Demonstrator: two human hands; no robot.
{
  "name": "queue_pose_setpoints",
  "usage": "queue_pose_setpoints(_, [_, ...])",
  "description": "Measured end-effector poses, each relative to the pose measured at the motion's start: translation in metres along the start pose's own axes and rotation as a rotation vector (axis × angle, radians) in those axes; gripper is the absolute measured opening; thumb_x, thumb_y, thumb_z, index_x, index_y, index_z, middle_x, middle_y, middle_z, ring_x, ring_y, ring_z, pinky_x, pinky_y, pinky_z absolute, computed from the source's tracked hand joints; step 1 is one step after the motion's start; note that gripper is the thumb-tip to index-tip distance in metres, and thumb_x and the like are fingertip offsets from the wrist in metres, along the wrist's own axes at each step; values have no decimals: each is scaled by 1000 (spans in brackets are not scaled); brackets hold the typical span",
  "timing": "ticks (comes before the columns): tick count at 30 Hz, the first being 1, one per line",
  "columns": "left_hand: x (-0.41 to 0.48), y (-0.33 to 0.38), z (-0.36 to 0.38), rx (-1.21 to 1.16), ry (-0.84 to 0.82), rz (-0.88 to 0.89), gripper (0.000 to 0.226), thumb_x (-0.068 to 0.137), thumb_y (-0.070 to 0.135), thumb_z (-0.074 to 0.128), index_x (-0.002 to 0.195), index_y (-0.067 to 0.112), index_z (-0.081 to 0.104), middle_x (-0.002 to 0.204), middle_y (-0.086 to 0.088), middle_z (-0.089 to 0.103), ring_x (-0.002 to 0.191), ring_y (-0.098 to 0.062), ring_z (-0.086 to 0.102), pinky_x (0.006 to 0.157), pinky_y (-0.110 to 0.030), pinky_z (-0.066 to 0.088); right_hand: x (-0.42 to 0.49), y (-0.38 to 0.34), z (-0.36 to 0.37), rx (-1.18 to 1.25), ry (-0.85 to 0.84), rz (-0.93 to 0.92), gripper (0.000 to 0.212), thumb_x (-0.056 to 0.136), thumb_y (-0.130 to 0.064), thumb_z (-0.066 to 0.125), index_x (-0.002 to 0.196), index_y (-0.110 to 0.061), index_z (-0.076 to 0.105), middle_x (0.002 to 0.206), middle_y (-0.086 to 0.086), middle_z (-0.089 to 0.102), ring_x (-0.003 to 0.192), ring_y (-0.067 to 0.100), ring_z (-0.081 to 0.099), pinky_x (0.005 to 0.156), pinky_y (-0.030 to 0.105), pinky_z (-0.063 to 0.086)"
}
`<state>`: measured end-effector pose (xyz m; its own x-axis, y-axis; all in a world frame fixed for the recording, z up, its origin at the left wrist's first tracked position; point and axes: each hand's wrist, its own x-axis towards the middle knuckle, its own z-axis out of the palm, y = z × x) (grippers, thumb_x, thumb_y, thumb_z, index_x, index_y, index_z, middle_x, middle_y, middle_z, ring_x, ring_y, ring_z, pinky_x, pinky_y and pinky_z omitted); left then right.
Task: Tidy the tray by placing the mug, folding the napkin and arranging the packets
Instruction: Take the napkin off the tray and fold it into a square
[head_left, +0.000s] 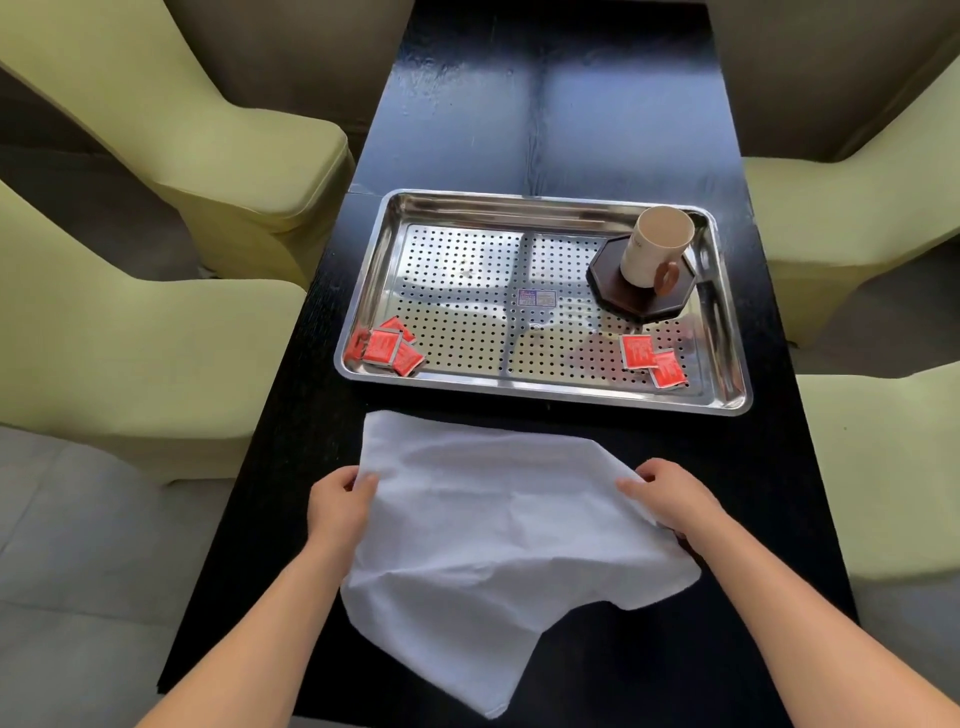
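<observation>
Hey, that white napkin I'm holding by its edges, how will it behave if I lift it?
Probably floppy: the napkin wrinkles and sags between the left hand and right hand. Likely light, since grips at its edges alone seem enough to handle it. Its loose near corner, lying on the table, would probably hang down.
</observation>
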<state>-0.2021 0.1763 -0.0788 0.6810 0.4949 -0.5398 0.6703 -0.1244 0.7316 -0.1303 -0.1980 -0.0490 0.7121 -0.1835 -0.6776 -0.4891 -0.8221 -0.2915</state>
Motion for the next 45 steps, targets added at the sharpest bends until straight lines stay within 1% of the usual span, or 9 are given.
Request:
queue_pose_setpoints(4, [2,-1,-6,-59,17,96,19,94,24,63,79,30,73,79,0,73,73,-22,71,61,-36,59,-9,7,-3,617,26,-64,16,78,-12,80,90,-22,75,96,8,75,85,26,73,72,41,59])
queue_pose_setpoints(9, [15,-8,-6,-121,102,84,21,93,19,65,81,35,71,81,2,73,79,-23,71,62,-35,55,-15,24,-8,1131,114,-146,21,73,-8,84,93,-15,81,101,10,78,94,23,76,80,33,59])
queue_pose_setpoints(13, [19,-8,3,-38,127,-58,51,91,22,69,139,22,50,101,2,64,100,-25,64,85,-41,53,-4,28,-2,737,277,-137,41,90,-7,71,129,-20,67,122,-4,68,110,13,64,91,30,51])
queue_pose_setpoints(16, [4,-18,3,111,104,-78,67,90,21,69,149,18,37,104,3,57,93,-19,58,81,-39,48,-10,44,8,639,341,-53,47,95,-23,66,140,-27,54,130,-9,58,114,11,53,94,38,48])
queue_pose_setpoints(21, [-28,-48,-6,201,88,-161,65,90,22,69,148,16,39,107,0,61,94,-20,55,80,-39,47,-39,79,38,715,289,191,41,92,-42,65,124,-17,66,109,0,71,97,20,67,82,42,58])
queue_pose_setpoints(25, [-46,-61,-10,53,77,-306,58,88,18,69,142,12,47,131,-11,58,109,-30,59,81,-42,54,-55,86,42,1082,-67,57,32,94,-47,61,110,-26,77,109,1,78,102,23,73,88,43,54])
queue_pose_setpoints(30, [-72,-72,-9,-183,-1,-401,14,85,7,65,98,9,69,102,-13,72,93,-32,70,67,-40,58,-58,96,43,1031,-394,-199,40,85,-2,67,120,-21,70,123,11,71,113,31,68,92,46,55])
queue_pose_setpoints(37, [-107,-95,-9,-126,-286,-303,33,77,-9,58,102,8,71,98,-12,77,93,-33,73,77,-42,60,-66,78,40,836,-151,-163,11,89,-17,75,99,-14,75,85,5,76,63,15,63,57,30,50])
queue_pose_setpoints(45, [-72,-84,-40,-136,-66,-149,14,90,10,68,99,21,69,93,-5,74,80,-25,74,60,-39,61,-102,92,50,644,166,84,11,71,-7,57,77,-2,65,67,7,64,59,21,54,51,35,46])
